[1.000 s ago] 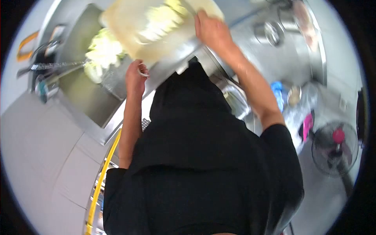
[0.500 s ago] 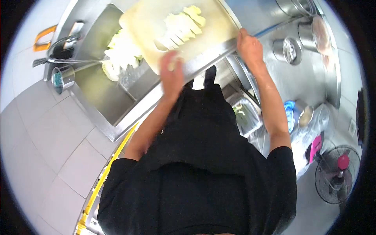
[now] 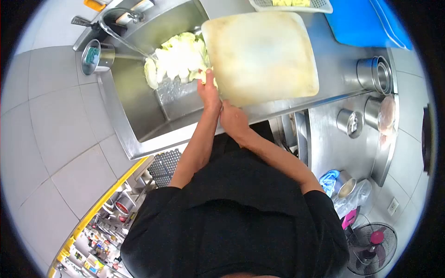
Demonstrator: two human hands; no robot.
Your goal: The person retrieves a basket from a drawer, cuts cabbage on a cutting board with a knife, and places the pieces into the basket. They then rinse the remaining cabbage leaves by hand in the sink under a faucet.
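Note:
A pale cutting board (image 3: 262, 58) lies across the right edge of the sink, stained and bare on top. My right hand (image 3: 235, 121) is curled at its near left corner, fingertips against the edge and close to my left wrist. My left hand (image 3: 209, 92) reaches over the sink beside the board's left edge. Its thumb and fingers are apart, with small pieces of cabbage close around them. A heap of cut cabbage (image 3: 181, 58) fills part of the sink, white and yellow-green.
The steel sink (image 3: 127, 99) has a tap (image 3: 111, 28) at its far left. A metal container (image 3: 98, 56) with a green scrubber stands on its rim. A white basket (image 3: 320, 7), a blue board (image 3: 359, 23) and metal pots (image 3: 371, 74) lie to the right.
The cut cabbage has left the board. My right hand has moved from the board's right edge to its near left corner. My left hand is now beside the cabbage heap. The view has shifted.

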